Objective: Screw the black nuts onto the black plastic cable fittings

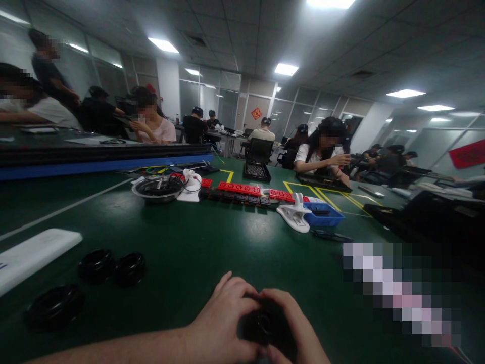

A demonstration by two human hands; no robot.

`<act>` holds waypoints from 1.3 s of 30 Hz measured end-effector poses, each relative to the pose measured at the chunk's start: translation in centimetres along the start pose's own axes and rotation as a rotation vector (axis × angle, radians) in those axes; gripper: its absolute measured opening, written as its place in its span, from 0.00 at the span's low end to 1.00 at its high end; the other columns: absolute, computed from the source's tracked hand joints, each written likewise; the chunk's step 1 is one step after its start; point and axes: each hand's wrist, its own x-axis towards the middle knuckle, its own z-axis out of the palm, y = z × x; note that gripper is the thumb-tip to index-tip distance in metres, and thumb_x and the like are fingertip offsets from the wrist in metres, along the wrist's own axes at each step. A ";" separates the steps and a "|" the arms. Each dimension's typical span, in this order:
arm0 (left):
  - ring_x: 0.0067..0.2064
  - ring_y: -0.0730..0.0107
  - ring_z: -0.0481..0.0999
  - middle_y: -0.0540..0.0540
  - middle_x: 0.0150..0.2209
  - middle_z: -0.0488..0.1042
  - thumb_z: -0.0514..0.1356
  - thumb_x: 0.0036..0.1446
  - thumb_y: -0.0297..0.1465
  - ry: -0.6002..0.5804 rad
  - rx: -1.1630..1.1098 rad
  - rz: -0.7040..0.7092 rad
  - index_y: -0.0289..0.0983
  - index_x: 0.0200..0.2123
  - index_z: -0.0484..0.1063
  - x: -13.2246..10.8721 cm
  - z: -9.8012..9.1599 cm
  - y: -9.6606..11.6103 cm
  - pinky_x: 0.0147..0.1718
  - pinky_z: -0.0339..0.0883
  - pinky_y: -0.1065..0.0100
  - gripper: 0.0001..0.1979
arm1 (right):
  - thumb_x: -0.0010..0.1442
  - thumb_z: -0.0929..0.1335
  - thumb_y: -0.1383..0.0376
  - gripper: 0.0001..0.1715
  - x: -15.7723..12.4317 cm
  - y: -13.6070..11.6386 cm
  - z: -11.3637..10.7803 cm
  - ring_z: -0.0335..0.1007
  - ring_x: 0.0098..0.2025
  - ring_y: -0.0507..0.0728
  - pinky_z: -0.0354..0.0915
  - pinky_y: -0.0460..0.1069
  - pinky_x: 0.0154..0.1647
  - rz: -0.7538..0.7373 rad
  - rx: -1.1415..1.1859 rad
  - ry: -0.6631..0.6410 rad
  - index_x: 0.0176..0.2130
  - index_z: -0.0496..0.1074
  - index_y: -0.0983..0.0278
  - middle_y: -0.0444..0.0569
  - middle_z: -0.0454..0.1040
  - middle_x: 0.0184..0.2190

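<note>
At the bottom middle, my left hand (227, 313) and my right hand (295, 323) curl round a black part (264, 321) with a small round opening. Their fingertips meet at its far side, and both hands are closed on it. Its lower portion is in shadow and partly covered by my fingers, so its exact kind is unclear. To the left on the green tabletop (182, 258) lie three shiny black rings: a large ring (55, 307), a smaller ring (96, 265) and another ring (130, 268).
A white slab (38, 255) lies at far left. Across the table stand a metal bowl (157, 197) of black items, white stands (189, 187), a row of red blocks (238, 188) and a blue tray (328, 215). Co-workers sit beyond; one person (322, 151) works at the right.
</note>
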 end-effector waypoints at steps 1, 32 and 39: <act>0.47 0.60 0.64 0.50 0.42 0.68 0.68 0.36 0.37 -0.005 0.001 0.003 0.44 0.36 0.72 0.0 0.0 -0.1 0.57 0.37 0.50 0.19 | 0.49 0.66 0.63 0.26 -0.1 0.1 0.1 0.66 0.40 0.59 0.65 0.51 0.38 0.038 -0.002 0.005 0.48 0.58 0.60 0.51 0.67 0.41; 0.48 0.60 0.64 0.48 0.43 0.68 0.67 0.38 0.35 -0.005 0.039 -0.002 0.40 0.36 0.72 -0.1 -0.5 0.8 0.56 0.41 0.51 0.18 | 0.49 0.69 0.66 0.20 -0.7 0.3 0.1 0.65 0.40 0.58 0.65 0.50 0.39 0.040 -0.128 0.062 0.43 0.61 0.60 0.48 0.66 0.38; 0.48 0.60 0.63 0.48 0.44 0.67 0.65 0.41 0.35 -0.013 0.054 0.015 0.41 0.36 0.71 -0.1 -0.7 1.0 0.56 0.41 0.51 0.16 | 0.50 0.67 0.69 0.36 -0.8 0.2 0.3 0.59 0.52 0.59 0.58 0.56 0.52 0.071 -0.051 0.022 0.55 0.50 0.58 0.51 0.60 0.51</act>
